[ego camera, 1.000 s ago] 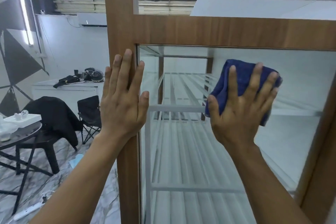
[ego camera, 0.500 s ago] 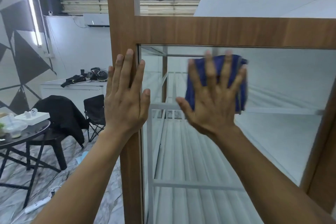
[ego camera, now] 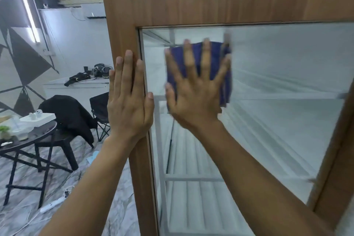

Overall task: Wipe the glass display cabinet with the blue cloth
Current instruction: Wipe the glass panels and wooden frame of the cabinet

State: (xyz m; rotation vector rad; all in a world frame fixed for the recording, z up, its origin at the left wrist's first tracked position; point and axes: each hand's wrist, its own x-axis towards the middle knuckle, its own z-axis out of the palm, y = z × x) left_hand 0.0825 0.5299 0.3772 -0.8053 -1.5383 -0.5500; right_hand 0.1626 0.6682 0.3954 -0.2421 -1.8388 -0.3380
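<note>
The person stands close to the glass display cabinet (ego camera: 229,4), and both hands sit near its wooden post (ego camera: 118,15), the upright at the pane's left edge. The left hand (ego camera: 128,101) lies flat on that post, fingers straight and together and gripping nothing. It is probably there to brace the body and steady the cabinet against the push of the wiping.

Just to the right of the post, the right hand (ego camera: 195,94) presses the blue cloth (ego camera: 216,59) against the glass pane (ego camera: 277,82), high up and close under the top rail. Its fingers are spread and straight. The hand does not clutch the cloth but pins it with a flat palm, which spreads the pressure over a wide patch of fabric.

The right hand and cloth are smeared by motion blur, so the fold of the cloth and its exact edges are hard to read. The palm hides most of it, and blue shows only between the fingers and along the side away from the post. Whether the glass carries marks or streaks cannot be told, because reflections and the white shelves (ego camera: 191,207) behind it blend together. The pane's lower edge and the top of the cabinet are cut off by the frame. How much of the glass is already wiped cannot be judged.
</note>
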